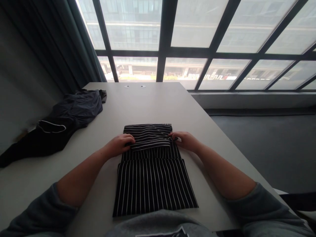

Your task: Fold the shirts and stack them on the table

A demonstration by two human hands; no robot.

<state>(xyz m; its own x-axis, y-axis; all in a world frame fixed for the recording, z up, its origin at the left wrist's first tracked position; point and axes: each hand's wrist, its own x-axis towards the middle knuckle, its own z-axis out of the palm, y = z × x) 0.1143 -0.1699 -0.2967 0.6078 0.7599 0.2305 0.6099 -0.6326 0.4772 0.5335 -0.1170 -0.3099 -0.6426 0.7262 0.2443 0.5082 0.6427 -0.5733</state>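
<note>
A black garment with thin white stripes lies partly folded on the table, in the middle of the head view. Its lower part is spread flat, with the stripes running lengthwise. On the upper part, layers are folded over so that the stripes run crosswise. My left hand grips the left end of a folded strip, fingers curled over the cloth. At the opposite side, my right hand pinches the fabric at the right edge, near a small twisted bit of cloth. Both sets of fingertips are partly hidden by the folds.
The garment rests on a long white table. Dark clothes are heaped along its left side. Two small round fittings sit near the far end. Beyond stand a dark curtain and large framed windows. Grey floor shows at right.
</note>
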